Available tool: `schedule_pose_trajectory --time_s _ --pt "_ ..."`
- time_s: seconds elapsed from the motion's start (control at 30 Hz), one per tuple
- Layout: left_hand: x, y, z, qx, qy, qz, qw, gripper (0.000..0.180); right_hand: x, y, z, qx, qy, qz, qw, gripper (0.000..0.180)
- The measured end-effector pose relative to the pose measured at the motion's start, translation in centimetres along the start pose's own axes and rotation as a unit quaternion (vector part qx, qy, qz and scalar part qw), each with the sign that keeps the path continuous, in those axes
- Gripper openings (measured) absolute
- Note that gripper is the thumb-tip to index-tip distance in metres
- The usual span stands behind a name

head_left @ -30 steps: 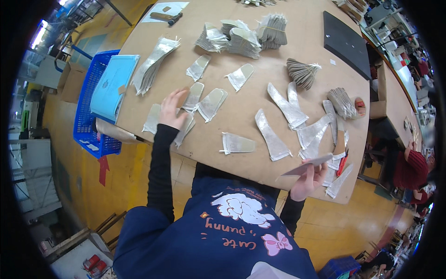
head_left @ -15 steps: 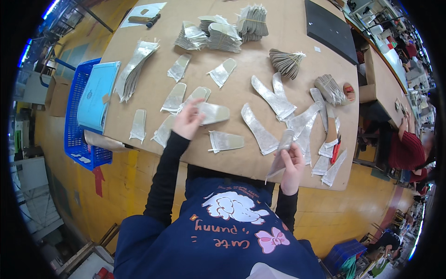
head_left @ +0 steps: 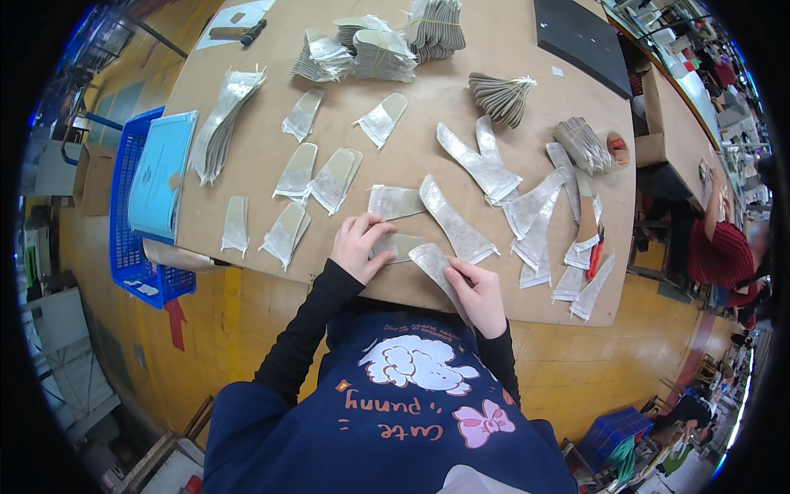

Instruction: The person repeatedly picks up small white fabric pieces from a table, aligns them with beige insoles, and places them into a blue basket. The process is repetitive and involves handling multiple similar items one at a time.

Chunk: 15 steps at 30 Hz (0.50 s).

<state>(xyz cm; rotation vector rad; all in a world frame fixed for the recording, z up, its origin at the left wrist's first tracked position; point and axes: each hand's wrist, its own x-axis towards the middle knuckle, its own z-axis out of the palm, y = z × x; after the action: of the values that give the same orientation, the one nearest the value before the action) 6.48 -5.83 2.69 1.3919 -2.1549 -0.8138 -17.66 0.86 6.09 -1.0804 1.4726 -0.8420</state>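
Near the table's front edge, my left hand (head_left: 360, 249) has its thumb and fingers closed about the white-film end of a short tapered grey piece (head_left: 403, 247). My right hand (head_left: 477, 295) pinches a longer, curved piece with a silvery film covering (head_left: 438, 272), whose upper end reaches close to the short piece. Just beyond lies another short tapered piece (head_left: 397, 202). A curved film-covered piece (head_left: 457, 221) rests farther right of it. More short pieces (head_left: 331, 179) are spread to the left, some overlapping.
Bundled grey pieces (head_left: 383, 56) stand at the back, with a fanned bundle (head_left: 500, 99) farther right. Overlapping curved pieces (head_left: 539, 210) and a red-handled tool (head_left: 596, 255) lie at right. A hammer (head_left: 251, 34) is at the far left. A blue basket (head_left: 123, 198) adjoins the left edge.
My left hand has come right and nearer, onto a short piece that now lies near the front edge. My right hand has moved left with the curved piece, closer to my left.
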Motion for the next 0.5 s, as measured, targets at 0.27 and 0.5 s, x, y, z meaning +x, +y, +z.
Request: schedule_pose_trajectory --time_s 0.27,0.5 --pt "-0.9 -1.5 -1.3 -0.047 -0.073 0.05 0.995 0.047 1.7 -1.1 0.7 -0.073 0.003 -0.074 0.995 0.022" --pt "-1.1 -0.3 -1.1 -0.012 -0.011 0.039 0.999 0.043 5.0 -1.1 1.3 -0.307 0.209 -0.226 0.901 0.019"
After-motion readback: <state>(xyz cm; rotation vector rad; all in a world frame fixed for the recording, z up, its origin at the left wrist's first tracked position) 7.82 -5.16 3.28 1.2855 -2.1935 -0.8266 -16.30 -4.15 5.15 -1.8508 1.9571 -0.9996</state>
